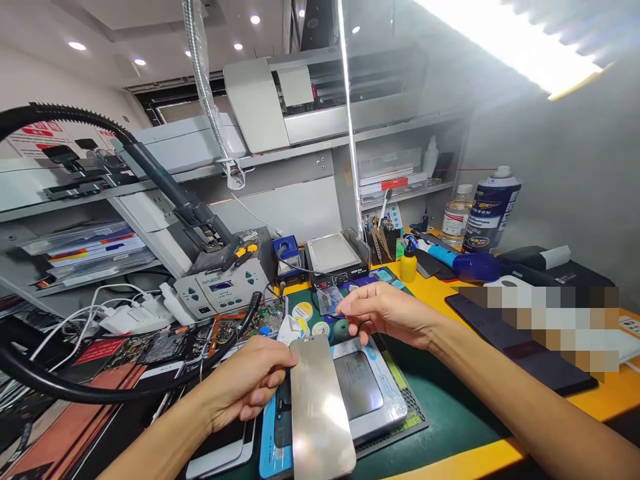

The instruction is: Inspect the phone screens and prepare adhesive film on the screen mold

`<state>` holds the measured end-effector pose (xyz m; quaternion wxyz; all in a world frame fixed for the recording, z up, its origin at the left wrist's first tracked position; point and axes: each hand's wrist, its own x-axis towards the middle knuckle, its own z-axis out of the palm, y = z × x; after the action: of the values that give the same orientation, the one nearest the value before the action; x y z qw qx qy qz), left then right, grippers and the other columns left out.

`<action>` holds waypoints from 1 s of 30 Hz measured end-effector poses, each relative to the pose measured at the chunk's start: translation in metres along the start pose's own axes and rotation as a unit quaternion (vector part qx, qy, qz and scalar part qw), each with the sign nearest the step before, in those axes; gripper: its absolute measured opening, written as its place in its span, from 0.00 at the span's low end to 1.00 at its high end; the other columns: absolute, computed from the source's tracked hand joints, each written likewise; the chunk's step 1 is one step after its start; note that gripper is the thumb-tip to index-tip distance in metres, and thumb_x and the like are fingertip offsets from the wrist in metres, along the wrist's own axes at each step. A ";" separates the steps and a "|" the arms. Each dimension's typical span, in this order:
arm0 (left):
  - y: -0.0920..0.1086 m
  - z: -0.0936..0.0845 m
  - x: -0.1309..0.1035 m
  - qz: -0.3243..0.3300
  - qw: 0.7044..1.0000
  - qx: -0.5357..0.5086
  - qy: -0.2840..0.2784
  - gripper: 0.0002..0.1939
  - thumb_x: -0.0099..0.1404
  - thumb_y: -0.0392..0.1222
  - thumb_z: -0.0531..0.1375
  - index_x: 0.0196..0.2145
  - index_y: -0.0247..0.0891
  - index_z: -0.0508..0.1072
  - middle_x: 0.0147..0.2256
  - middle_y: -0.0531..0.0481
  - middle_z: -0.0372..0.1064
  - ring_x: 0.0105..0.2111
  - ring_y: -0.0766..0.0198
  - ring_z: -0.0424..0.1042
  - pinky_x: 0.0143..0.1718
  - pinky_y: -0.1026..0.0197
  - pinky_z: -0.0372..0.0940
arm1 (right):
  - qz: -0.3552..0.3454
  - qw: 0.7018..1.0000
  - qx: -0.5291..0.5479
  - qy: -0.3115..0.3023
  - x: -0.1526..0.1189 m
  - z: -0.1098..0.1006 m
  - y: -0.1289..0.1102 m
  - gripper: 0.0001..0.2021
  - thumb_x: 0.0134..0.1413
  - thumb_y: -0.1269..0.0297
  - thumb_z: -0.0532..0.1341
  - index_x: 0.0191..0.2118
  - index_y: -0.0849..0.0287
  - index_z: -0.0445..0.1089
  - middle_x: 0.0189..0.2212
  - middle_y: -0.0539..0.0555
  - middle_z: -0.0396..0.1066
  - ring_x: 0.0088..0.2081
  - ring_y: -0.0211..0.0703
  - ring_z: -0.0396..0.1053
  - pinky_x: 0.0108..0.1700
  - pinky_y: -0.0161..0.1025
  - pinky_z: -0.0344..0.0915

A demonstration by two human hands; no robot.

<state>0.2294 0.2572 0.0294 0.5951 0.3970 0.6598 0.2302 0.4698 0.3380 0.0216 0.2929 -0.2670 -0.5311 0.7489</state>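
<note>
My left hand [260, 373] is closed on the upper left edge of a shiny, silvery phone-sized panel [323, 407] with rounded corners. The panel tilts toward me over the work mat. Beneath and to its right lies a white and blue repair fixture [393, 383] with a dark rectangular recess. My right hand [373, 310] hovers above the fixture, thumb and fingers pinched together. Whether something thin sits in that pinch I cannot make out. Just left of those fingertips is a small clear plastic piece [329, 301]. A crumpled white wipe [290, 329] shows behind my left hand.
A control station [220, 290] with a black hose stands at the back left. Phone parts and circuit boards [165, 343] crowd the left side. A yellow bottle [409, 263], a spray can [493, 210] and a dark pad [505, 340] are to the right.
</note>
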 end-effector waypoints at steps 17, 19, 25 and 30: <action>0.007 -0.003 0.000 0.080 0.986 0.098 0.109 0.10 0.58 0.45 0.58 0.23 0.39 0.65 0.12 0.62 0.54 0.08 0.76 0.48 0.04 0.75 0.45 | 0.012 0.999 -0.029 -0.001 0.005 0.003 0.009 0.06 0.48 0.67 0.67 0.31 0.66 0.74 0.21 0.52 0.72 0.23 0.35 0.68 0.22 0.30 0.67; 0.007 -0.004 0.000 0.084 0.985 0.091 0.116 0.11 0.59 0.46 0.58 0.23 0.39 0.64 0.13 0.62 0.53 0.08 0.76 0.47 0.05 0.74 0.44 | 0.017 0.999 -0.029 0.002 0.004 0.004 0.008 0.06 0.49 0.68 0.67 0.31 0.66 0.75 0.20 0.52 0.72 0.22 0.35 0.68 0.22 0.30 0.68; 0.018 -0.006 -0.013 0.186 0.971 0.057 0.139 0.12 0.62 0.49 0.58 0.34 0.36 0.71 0.16 0.63 0.53 0.12 0.76 0.45 0.10 0.73 0.42 | 0.009 1.000 -0.026 -0.001 0.001 0.005 0.007 0.06 0.48 0.68 0.66 0.32 0.66 0.75 0.21 0.52 0.72 0.23 0.34 0.68 0.23 0.30 0.68; 0.029 0.021 -0.023 0.244 0.962 0.059 0.103 0.18 0.60 0.54 0.62 0.38 0.35 0.73 0.14 0.62 0.52 0.15 0.74 0.47 0.13 0.71 0.43 | -0.003 0.999 -0.037 -0.018 0.000 0.007 0.008 0.07 0.48 0.66 0.67 0.32 0.65 0.75 0.22 0.51 0.71 0.24 0.36 0.69 0.24 0.32 0.67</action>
<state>0.2562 0.2521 0.0622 0.4251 0.5548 0.6129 0.3685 0.4639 0.3311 0.0166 0.2750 -0.2627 -0.5647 0.7325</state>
